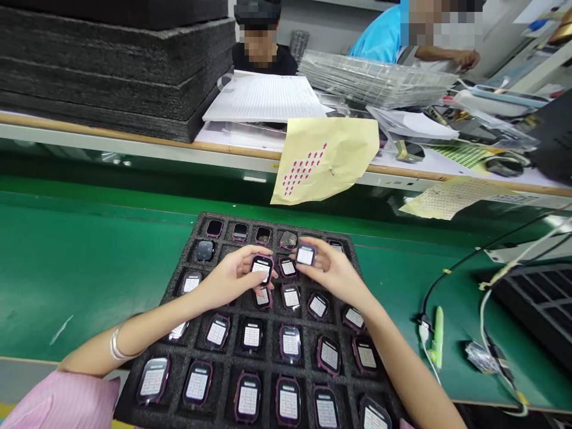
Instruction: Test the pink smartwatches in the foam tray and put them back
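My left hand [243, 274] grips a purple-framed smartwatch body [261, 269] with its lit white screen facing up, the thumb over its lower part. Between the fingers and thumb of my right hand [328, 268] is another smartwatch body [305, 254], also lit white. Both hands are above a black foam tray [277, 316], whose square pockets hold several more watch bodies. Most of those show white screens with a grid of text; the back row, such as the watch at the far left [214, 228], has dark screens. My hands hide some pockets.
The tray lies on a green bench [89, 268]. Thick black foam slabs [89, 77] are stacked on the shelf at left. A yellow sticker sheet [326, 158] hangs over the shelf edge. Cables and a green tool [438, 336] lie at right. Two people are beyond the shelf.
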`<control>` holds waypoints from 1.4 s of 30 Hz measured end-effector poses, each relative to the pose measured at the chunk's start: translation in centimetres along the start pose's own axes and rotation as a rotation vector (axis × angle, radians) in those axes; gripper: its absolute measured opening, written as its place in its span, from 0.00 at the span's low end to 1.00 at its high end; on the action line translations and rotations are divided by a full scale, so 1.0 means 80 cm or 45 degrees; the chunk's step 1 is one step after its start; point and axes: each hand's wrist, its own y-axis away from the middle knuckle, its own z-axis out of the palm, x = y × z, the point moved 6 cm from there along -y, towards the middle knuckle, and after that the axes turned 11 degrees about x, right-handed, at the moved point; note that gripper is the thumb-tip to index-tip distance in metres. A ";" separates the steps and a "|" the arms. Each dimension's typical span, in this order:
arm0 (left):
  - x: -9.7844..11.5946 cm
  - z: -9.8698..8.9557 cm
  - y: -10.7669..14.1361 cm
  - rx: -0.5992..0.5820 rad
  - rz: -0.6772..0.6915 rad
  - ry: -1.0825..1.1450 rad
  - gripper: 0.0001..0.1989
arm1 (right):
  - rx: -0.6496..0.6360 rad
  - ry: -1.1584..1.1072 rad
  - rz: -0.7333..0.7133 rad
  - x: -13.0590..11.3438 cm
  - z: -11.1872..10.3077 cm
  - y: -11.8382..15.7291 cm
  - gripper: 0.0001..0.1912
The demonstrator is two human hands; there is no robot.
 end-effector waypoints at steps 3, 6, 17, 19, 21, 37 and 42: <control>-0.003 0.000 -0.002 -0.058 0.076 -0.110 0.27 | 0.194 0.691 -0.250 0.019 -0.039 -0.033 0.23; -0.007 -0.004 -0.014 -0.023 0.289 -0.493 0.26 | 0.120 0.831 -0.313 0.035 -0.054 -0.050 0.21; -0.020 -0.002 -0.054 -0.029 0.727 -1.719 0.22 | 0.008 0.898 -0.375 0.008 0.001 -0.066 0.11; -0.011 -0.010 -0.043 -0.036 0.730 -1.770 0.23 | 0.087 0.872 -0.320 0.014 0.013 -0.072 0.11; 0.002 -0.034 -0.031 0.127 0.670 -1.885 0.21 | 0.176 0.812 -0.260 0.021 0.018 -0.076 0.11; -0.010 -0.145 -0.005 0.618 0.293 -1.169 0.18 | 0.070 -0.916 0.327 -0.040 0.027 -0.024 0.11; 0.014 -0.101 -0.001 0.414 0.187 -0.402 0.19 | 0.021 -0.889 0.442 -0.036 0.041 -0.007 0.12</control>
